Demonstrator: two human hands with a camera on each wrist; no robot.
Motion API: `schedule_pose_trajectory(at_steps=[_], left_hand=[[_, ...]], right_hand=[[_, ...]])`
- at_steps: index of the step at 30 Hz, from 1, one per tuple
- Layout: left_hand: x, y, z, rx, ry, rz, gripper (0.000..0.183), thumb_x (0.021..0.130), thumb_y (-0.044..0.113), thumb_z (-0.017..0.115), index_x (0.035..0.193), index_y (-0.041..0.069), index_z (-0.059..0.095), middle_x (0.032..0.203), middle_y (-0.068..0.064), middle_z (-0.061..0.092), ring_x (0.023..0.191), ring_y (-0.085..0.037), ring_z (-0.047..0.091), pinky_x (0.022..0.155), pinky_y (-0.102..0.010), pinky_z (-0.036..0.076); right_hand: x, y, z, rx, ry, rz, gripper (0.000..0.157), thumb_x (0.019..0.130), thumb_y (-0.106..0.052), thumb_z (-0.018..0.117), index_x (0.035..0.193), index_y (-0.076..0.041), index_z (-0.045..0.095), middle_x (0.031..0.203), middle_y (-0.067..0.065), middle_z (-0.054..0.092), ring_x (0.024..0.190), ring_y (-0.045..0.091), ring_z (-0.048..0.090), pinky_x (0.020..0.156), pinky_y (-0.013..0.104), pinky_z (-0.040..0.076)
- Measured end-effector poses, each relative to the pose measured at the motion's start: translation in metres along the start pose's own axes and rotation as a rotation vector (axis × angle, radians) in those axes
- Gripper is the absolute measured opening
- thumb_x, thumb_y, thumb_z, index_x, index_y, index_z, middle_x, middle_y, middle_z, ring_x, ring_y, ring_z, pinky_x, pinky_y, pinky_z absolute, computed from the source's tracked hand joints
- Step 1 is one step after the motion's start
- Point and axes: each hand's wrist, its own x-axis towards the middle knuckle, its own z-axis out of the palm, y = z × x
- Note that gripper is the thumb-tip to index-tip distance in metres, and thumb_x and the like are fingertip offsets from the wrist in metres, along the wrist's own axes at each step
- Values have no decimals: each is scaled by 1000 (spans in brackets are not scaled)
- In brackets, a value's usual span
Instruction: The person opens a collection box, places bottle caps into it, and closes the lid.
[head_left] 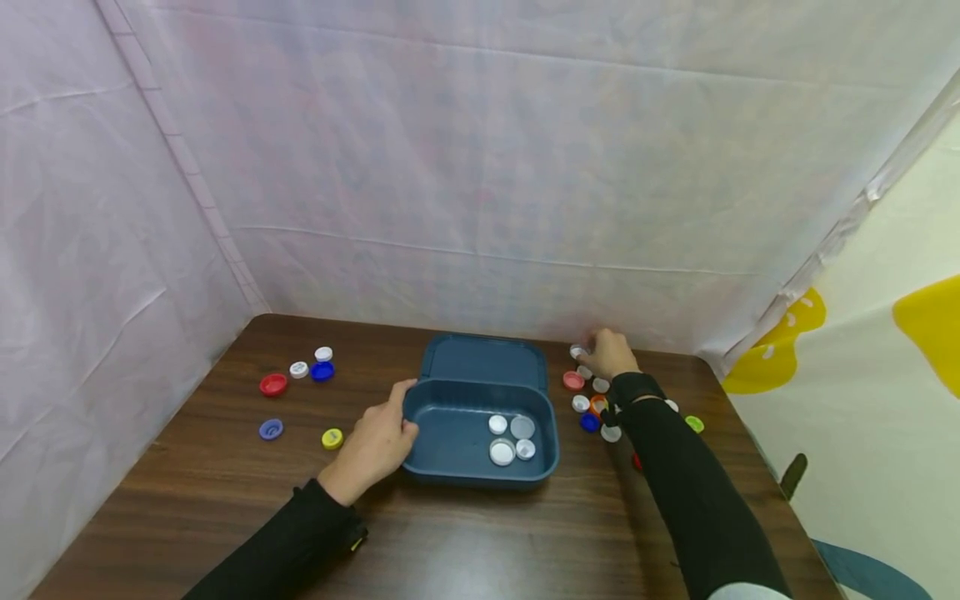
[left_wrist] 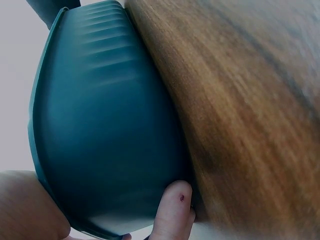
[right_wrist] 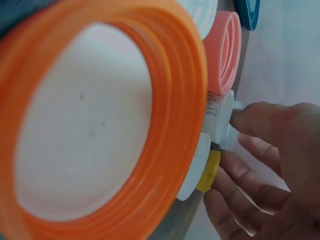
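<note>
A blue-grey plastic box [head_left: 442, 481] stands mid-table with its lid [head_left: 483, 360] folded back. Several white and clear bottle caps [head_left: 502, 452] lie in its right half. My left hand [head_left: 375, 437] grips the box's left end, thumb at the rim; the left wrist view shows a fingertip [left_wrist: 175, 200] against the outer wall [left_wrist: 110, 125]. At the back right, my right hand [head_left: 611, 354] pinches a whitish bottle cap [head_left: 577, 352] between thumb and forefinger, its other fingers spread near a yellow cap [right_wrist: 210, 172]. The thumb partly hides the pinched cap.
Right of the box lie more loose caps, among them a pink one [head_left: 573, 381], an orange one [head_left: 598, 404] and a blue one [head_left: 590, 422]. Red [head_left: 273, 384], blue [head_left: 322, 371], white and yellow [head_left: 332, 438] caps lie to the left. A white curtain [head_left: 480, 208] hangs behind the table.
</note>
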Motion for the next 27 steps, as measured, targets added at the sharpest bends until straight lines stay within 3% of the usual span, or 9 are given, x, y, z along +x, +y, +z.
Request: schedule_pose_trajectory(at_steps=[9,18,23,27], left_hand=[[-1,1,0,-5,-8,-11,75,111,6,62,180,13,33,77,-4,56,58,-18,58,54,-29,45],[-1,3,0,-5,-5,-11,76,111,6,62,180,13,34,76,-4,55,57,-17,57,54,-29,44],[0,3,-1,-2,-5,-11,75,111,6,62,180,13,34,75,-4,56,57,-18,57,54,-29,44],[-1,2,-1,-10,-12,-19,75,112,6,62,180,13,33,77,-5,56,58,-19,58,54,-30,45]], right_hand=[[7,7,6,5,-4,-35,42,101,-21,87,131,7,77,126,29,81,118,48,76,108,64,62],[15,8,11,-3,35,-133,35,100,-22,85,121,5,79,104,21,80,94,38,72,91,58,61],[13,-2,12,-16,15,-96,37,102,-17,84,128,8,78,113,28,81,101,43,75,98,61,62],[17,3,19,4,62,-149,41,96,-18,84,127,9,79,117,29,82,104,46,76,99,61,63]])
